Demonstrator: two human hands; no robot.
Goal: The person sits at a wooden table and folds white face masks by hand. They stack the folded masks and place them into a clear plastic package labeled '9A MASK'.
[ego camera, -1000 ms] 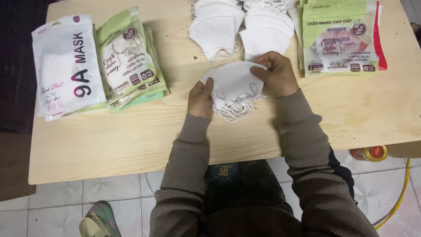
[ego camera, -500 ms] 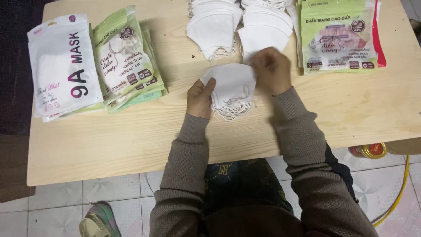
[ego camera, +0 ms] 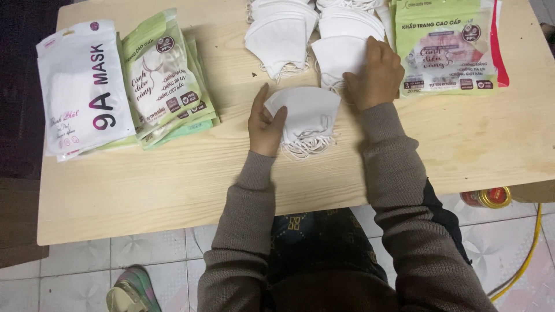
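Note:
My left hand (ego camera: 263, 124) grips a small stack of white folded face masks (ego camera: 306, 115) at its left edge, their ear loops trailing on the wooden table (ego camera: 173, 185). Farther back, my right hand (ego camera: 376, 72) rests with bent fingers on the top mask of a white mask pile (ego camera: 341, 52). A second pile of white masks (ego camera: 280, 34) lies just left of that one.
A white mask packet (ego camera: 81, 86) and several green mask packets (ego camera: 165, 78) lie at the left. More green and pink packets (ego camera: 448, 46) lie at the right. A red tin with a gold lid (ego camera: 485, 197) and a yellow hose (ego camera: 529, 254) are on the tiled floor.
My right hand has left the held stack and moved away from me onto the mask pile. The left hand keeps hold of the stack in about the same place.

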